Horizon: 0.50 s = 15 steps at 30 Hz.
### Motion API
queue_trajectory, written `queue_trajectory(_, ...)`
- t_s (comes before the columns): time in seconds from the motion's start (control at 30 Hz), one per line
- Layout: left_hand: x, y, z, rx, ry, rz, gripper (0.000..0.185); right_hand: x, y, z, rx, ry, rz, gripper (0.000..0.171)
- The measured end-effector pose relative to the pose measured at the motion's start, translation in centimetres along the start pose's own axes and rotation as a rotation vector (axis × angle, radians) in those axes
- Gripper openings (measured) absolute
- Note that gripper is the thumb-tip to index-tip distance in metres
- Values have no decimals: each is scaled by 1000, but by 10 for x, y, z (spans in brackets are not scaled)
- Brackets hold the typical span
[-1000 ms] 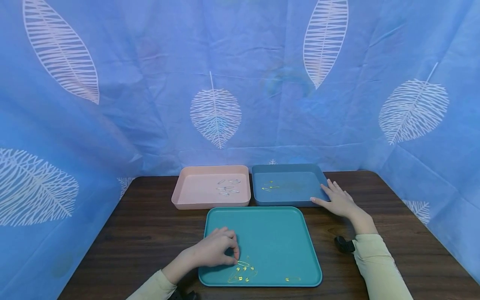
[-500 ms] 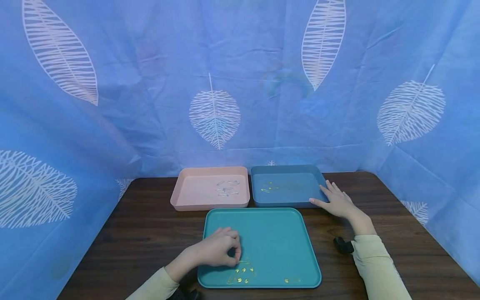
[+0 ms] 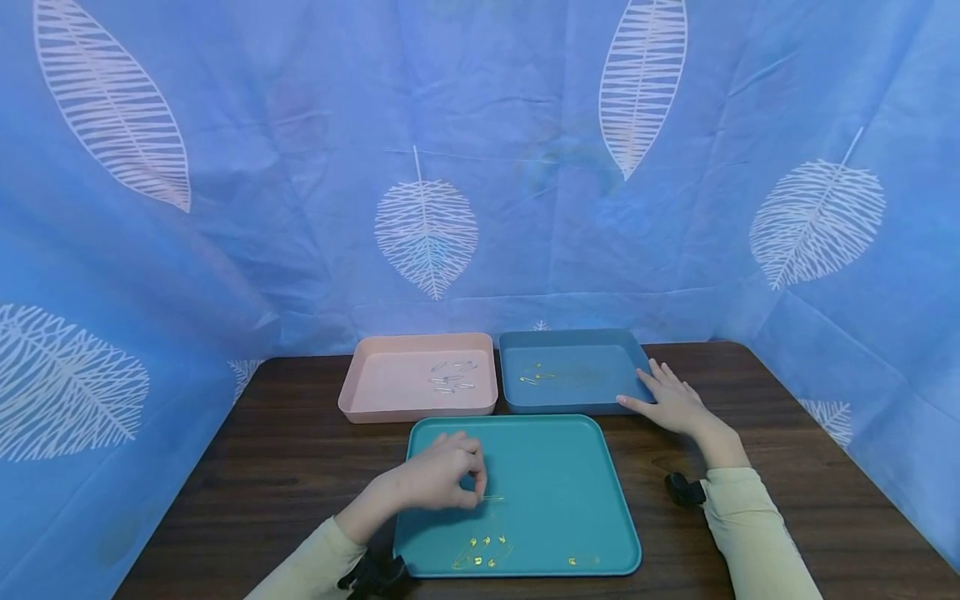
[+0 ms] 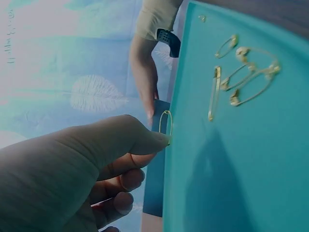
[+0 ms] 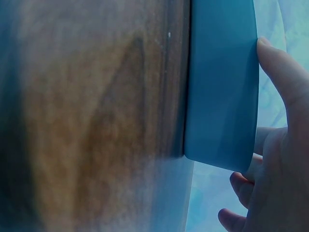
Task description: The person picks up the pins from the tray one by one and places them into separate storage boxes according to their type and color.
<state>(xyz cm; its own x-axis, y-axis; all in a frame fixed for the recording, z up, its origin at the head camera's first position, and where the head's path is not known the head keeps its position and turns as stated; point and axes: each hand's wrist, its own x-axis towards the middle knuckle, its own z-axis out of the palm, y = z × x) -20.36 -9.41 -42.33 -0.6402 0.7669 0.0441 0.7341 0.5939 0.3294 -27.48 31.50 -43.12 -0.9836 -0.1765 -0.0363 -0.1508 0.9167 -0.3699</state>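
Between thumb and forefinger my left hand (image 3: 446, 473) pinches a gold safety pin (image 4: 165, 123), held above the teal tray (image 3: 555, 492). Several more gold safety pins (image 4: 216, 94) lie in that tray near its front edge, most in a loose cluster and one (image 3: 583, 561) apart to the right. My right hand (image 3: 678, 406) rests with spread fingers on the near right corner of the blue tray (image 3: 592, 367); in the right wrist view the thumb touches its rim. A few gold safety pins (image 3: 536, 377) lie inside the blue tray.
Left of the blue tray stands a pink tray (image 3: 390, 379) holding several silver safety pins (image 3: 452, 379). All three trays sit close together on a dark wooden table (image 3: 285, 475). A blue cloth with white leaf prints (image 3: 427, 233) hangs behind and at the sides.
My left hand has lifted the gold safety pin from the cluster and moved it up and away toward the middle of the teal tray. The right hand stays at the blue tray's corner.
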Motion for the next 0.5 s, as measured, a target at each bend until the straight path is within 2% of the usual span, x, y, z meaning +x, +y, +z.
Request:
queue_trajectory(0.2, 6, -1, -7, 12, 49, 3, 14, 1, 1, 0, -4, 0, 0, 91)
queue_trajectory(0.5, 18, -1, -17, 50, 128, 43, 12, 1, 3, 3, 0, 8, -5, 91)
